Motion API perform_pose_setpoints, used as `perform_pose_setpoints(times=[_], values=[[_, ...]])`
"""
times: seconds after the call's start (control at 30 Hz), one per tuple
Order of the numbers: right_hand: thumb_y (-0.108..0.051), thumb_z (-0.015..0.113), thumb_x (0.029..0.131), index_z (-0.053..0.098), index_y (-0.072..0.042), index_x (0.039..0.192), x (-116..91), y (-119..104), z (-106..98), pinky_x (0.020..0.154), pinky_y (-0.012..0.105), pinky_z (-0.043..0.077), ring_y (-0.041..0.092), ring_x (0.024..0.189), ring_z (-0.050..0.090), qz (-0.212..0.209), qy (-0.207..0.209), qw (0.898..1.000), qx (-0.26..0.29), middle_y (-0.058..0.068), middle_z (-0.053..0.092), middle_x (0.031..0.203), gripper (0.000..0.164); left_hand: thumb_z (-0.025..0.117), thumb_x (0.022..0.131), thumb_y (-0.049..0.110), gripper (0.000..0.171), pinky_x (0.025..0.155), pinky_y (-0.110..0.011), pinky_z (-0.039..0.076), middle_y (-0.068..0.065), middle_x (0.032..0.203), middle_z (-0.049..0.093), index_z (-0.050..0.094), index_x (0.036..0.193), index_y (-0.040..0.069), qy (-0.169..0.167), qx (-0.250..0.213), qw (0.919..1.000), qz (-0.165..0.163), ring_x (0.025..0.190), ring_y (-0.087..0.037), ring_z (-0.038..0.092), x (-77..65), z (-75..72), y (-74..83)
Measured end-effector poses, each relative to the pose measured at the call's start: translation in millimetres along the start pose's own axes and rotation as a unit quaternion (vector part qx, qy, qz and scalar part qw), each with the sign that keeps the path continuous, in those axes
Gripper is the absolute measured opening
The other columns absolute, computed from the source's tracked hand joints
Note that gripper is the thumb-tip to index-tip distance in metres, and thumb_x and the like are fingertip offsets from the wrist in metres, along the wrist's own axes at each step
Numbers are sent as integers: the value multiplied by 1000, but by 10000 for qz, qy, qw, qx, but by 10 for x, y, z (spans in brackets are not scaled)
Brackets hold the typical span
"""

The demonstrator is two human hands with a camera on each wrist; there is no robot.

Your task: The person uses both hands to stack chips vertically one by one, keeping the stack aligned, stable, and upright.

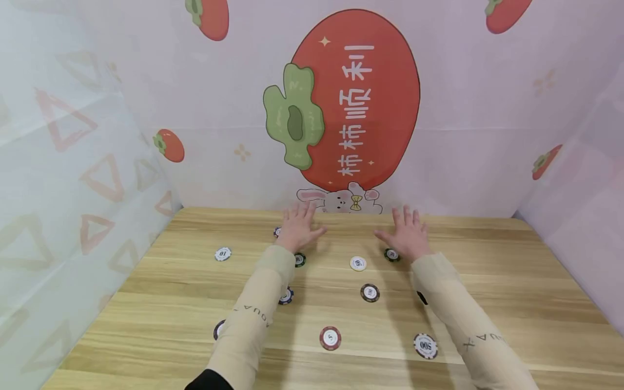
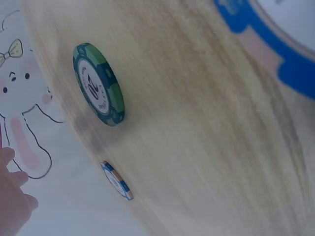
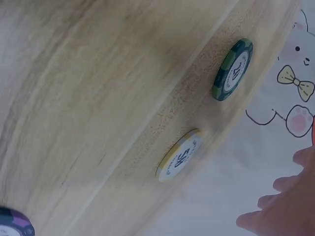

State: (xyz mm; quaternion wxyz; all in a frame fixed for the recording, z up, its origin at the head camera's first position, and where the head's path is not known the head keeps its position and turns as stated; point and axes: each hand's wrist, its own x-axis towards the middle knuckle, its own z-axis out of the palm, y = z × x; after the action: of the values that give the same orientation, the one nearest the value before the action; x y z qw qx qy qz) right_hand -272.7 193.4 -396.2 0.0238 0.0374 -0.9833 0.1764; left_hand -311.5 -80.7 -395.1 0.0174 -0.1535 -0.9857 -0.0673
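Beside the wide-spread left hand [image 1: 298, 230] lies a green-rimmed chip [image 1: 299, 260]; beside the wide-spread right hand [image 1: 408, 235], a matching chip [image 1: 391, 255]. Between both hands, wooden table [image 1: 343, 234] meets its back edge.

Rear limit: upright printed backdrop [image 1: 453, 162] along the far edge of the desk [image 1: 507, 292], just ahead of both hands. Side limits: left panel [image 1: 58, 189], right panel [image 1: 570, 233]. Central lane: open between left hand [image 1: 298, 230] and right hand [image 1: 408, 235]; floor of lane holds 50 chip [image 1: 358, 264], 100 chip [image 1: 370, 293], red chip [image 1: 330, 338], all flat, passable overhead. Crosswise barriers: left sleeve [image 1: 246, 319], right sleeve [image 1: 470, 317]. Right lane: bare wood, right sleeve to right panel. Left lane: wide, 10 chip [image 1: 222, 254] lying low.
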Motion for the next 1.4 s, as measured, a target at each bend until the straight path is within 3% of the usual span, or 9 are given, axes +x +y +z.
perform_pose_setpoints(times=[0.2,0.37,0.5,0.77,1.13,1.4], values=[[-51,50,86,17,3,142,-82,-15,-17,103,61,6,48,132,4,-478,-166,9986,-151,28,9,146,85,41,88,56,76,108,-49,8,-10,150,18,18,146,13,-195,237,9978,595,136,-33,13,-56,-36,50],[-43,52,88,24,9,138,-152,-23,-60,104,57,15,47,131,13,-864,-215,9957,-249,30,17,144,77,42,90,54,74,107,-42,20,-10,149,22,19,145,10,-495,190,9937,989,134,-31,23,-149,-80,93],[-38,55,87,28,10,136,-214,-29,-93,104,54,19,46,129,20,-1055,-246,9939,-188,30,22,142,73,44,90,50,71,105,-41,25,-11,148,24,22,144,9,-797,-105,9905,1118,133,-30,26,-245,-120,131],[-36,59,86,33,6,136,-422,-135,-88,100,52,28,43,126,31,-1294,-488,9904,-61,26,32,139,70,44,90,51,71,104,-41,27,-10,146,28,25,144,10,-1066,-99,9852,1340,132,-27,29,-407,-203,183],[-32,64,83,44,4,130,-665,-281,-103,99,49,33,38,121,41,-1796,-566,9821,83,21,45,132,63,45,88,53,68,105,-37,27,-6,143,35,32,141,12,-1289,-57,9748,1818,130,-22,34,-699,-334,262],[-30,65,83,50,3,125,-804,-357,-115,95,46,37,34,117,47,-1890,-713,9794,-42,18,51,126,55,49,89,47,64,103,-34,31,-7,140,39,36,139,10,-1459,-110,9648,2185,127,-21,38,-963,-362,371]])
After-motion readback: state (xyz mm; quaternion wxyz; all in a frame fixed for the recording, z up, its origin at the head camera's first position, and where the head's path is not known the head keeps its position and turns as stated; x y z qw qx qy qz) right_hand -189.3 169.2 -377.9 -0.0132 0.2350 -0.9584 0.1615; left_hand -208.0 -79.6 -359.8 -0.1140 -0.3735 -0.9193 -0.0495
